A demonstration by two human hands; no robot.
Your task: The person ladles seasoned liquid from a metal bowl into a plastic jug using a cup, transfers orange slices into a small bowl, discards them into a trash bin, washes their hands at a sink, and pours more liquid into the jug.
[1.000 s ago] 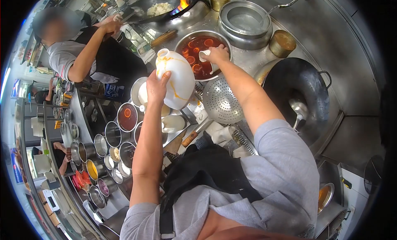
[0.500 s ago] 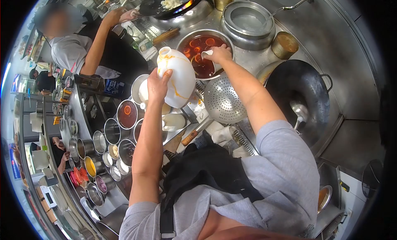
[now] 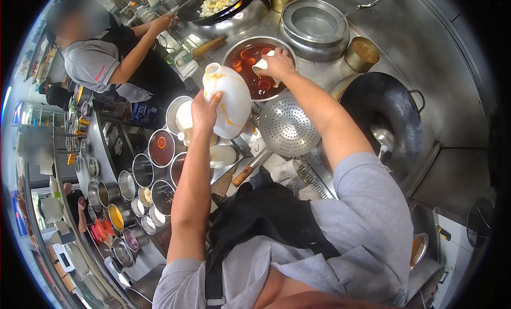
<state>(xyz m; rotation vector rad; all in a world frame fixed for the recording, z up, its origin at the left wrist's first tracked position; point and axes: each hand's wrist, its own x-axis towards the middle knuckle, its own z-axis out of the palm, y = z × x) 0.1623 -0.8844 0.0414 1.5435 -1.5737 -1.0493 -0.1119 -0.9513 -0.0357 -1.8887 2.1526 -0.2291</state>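
Note:
My left hand (image 3: 205,113) is wrapped round a white plastic jug (image 3: 232,104) with orange streaks down its side and its open mouth pointing up. To the right of the jug, my right hand (image 3: 278,65) grips a small white cup (image 3: 261,67) over a metal pot (image 3: 228,54). Red-brown liquid (image 3: 247,63) with orange-red ring-shaped slices fills the pot. The cup is tilted, partly covered by my fingers, and its contents are hidden. Just below the pot lies a perforated metal strainer (image 3: 287,125) with a wooden handle.
A black wok (image 3: 394,112) with a ladle (image 3: 382,137) is at the right. Behind are a water pot (image 3: 315,29) and a can (image 3: 362,54). At the left, a co-worker (image 3: 96,58) tends another wok (image 3: 191,11) over flame; metal containers (image 3: 143,170) stand below.
My right hand has raised the cup slightly from the liquid and turned it. My left hand still holds the jug. The co-worker has shifted, and the food in their wok has settled.

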